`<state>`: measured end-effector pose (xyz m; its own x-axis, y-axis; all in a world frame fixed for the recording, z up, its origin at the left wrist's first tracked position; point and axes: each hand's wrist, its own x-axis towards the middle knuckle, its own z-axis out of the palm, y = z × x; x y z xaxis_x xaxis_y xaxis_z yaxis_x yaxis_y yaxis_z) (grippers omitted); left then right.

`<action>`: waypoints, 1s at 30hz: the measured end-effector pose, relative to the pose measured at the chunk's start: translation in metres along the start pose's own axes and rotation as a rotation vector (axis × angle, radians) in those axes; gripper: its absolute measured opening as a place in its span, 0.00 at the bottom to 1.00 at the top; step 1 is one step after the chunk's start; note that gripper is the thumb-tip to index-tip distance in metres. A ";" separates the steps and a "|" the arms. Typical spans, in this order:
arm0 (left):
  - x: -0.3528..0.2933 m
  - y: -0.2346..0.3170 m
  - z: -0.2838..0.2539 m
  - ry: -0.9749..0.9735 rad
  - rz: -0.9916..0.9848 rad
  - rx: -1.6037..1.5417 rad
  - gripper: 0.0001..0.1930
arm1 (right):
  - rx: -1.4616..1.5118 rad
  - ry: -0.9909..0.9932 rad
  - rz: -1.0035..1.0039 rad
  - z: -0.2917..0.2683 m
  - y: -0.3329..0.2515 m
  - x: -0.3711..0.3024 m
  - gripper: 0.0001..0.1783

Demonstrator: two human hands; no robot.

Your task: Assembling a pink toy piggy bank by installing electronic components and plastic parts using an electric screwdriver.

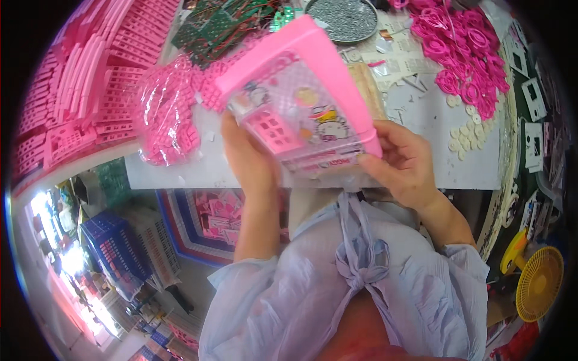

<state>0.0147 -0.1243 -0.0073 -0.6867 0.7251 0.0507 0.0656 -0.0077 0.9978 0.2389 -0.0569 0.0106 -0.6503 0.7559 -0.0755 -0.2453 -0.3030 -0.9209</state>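
Tilted above the near edge of the table is a pink plastic toy housing [358,102], with a printed cartoon face and a grid of square openings on its front. My left hand [250,159] grips its left edge, the fingers mostly hidden behind it. At the lower right corner, my right hand [404,162] pinches the housing, thumb at the front and fingers curled around the edge. Close behind my left hand lies a clear plastic bag [165,111] full of small pink parts.
Stacked pink plastic panels [78,84] fill the left side. Green circuit boards [217,27] and a round tray [341,42] of small metal parts lie at the back. Magenta rings [454,54] and cream discs [469,137] sit right. A yellow fan [540,283] stands lower right.
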 end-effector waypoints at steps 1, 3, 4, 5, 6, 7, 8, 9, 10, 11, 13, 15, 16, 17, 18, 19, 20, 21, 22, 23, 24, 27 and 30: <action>0.010 -0.002 -0.016 -0.071 -0.062 -0.060 0.25 | 0.013 -0.018 0.035 0.002 -0.003 -0.001 0.26; 0.020 0.004 0.006 0.093 0.083 0.059 0.15 | 0.026 -0.062 0.111 0.002 -0.008 -0.002 0.26; 0.027 -0.003 0.005 0.091 0.143 0.140 0.15 | -0.049 -0.052 0.056 0.003 -0.006 -0.005 0.27; 0.032 -0.006 0.006 0.087 0.198 0.217 0.14 | -0.127 -0.038 0.003 0.003 -0.002 -0.009 0.27; 0.035 -0.008 0.012 0.072 0.244 0.113 0.14 | -0.204 -0.024 -0.050 0.003 0.001 -0.011 0.27; 0.034 -0.003 0.009 0.055 0.190 0.037 0.14 | -0.104 -0.013 -0.038 0.001 0.003 -0.007 0.27; 0.032 0.002 0.012 0.023 0.129 -0.052 0.14 | -0.015 0.016 -0.025 -0.004 0.004 -0.004 0.26; 0.031 0.006 0.015 -0.008 0.067 -0.140 0.15 | 0.075 0.044 -0.012 -0.008 0.005 -0.002 0.26; 0.032 0.009 0.021 0.063 -0.051 -0.204 0.16 | 0.070 0.048 -0.051 -0.011 0.007 -0.002 0.26; 0.024 0.009 0.016 0.019 -0.077 -0.185 0.17 | 0.087 0.074 -0.069 -0.009 0.005 -0.002 0.26; 0.007 -0.002 0.006 -0.094 -0.112 -0.165 0.18 | 0.107 0.140 -0.134 -0.004 0.006 0.004 0.25; -0.008 -0.007 0.018 0.009 0.242 0.229 0.19 | 0.150 0.094 -0.039 -0.003 0.008 0.004 0.25; -0.008 -0.016 0.014 0.016 0.255 0.219 0.19 | 0.172 0.072 0.008 -0.003 0.009 0.005 0.25; -0.007 -0.018 0.014 0.010 0.277 0.249 0.19 | 0.176 0.049 0.025 -0.007 0.007 0.007 0.25; -0.005 -0.021 0.012 0.010 0.303 0.283 0.18 | 0.179 0.029 0.042 -0.011 0.006 0.009 0.24; -0.001 -0.023 0.010 -0.008 0.366 0.247 0.18 | 0.183 0.010 0.058 -0.017 0.004 0.013 0.23; 0.002 -0.025 0.008 -0.018 0.421 0.210 0.19 | 0.106 -0.042 0.073 -0.024 0.002 0.019 0.22; 0.007 -0.027 0.006 -0.031 0.481 0.170 0.19 | 0.029 -0.092 0.083 -0.036 0.001 0.030 0.22; 0.015 -0.032 0.002 -0.110 0.557 0.192 0.16 | -0.049 -0.141 0.095 -0.047 -0.001 0.040 0.21; 0.033 -0.033 -0.004 -0.246 0.603 0.287 0.15 | -0.223 -0.148 -0.055 -0.058 -0.003 0.053 0.21; 0.051 -0.028 -0.013 -0.376 0.641 0.395 0.13 | -0.386 -0.166 -0.200 -0.065 -0.004 0.067 0.21; 0.058 -0.013 -0.011 -0.615 0.840 0.596 0.16 | -1.032 -0.317 -0.514 -0.085 -0.004 0.091 0.22; 0.057 -0.015 -0.016 -0.822 0.737 0.730 0.22 | -1.238 -0.477 -0.493 -0.089 -0.006 0.083 0.22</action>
<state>-0.0370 -0.0939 -0.0183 0.2961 0.9164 0.2692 0.7818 -0.3945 0.4829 0.2503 0.0594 -0.0239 -0.9226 0.2916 0.2525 0.1026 0.8165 -0.5681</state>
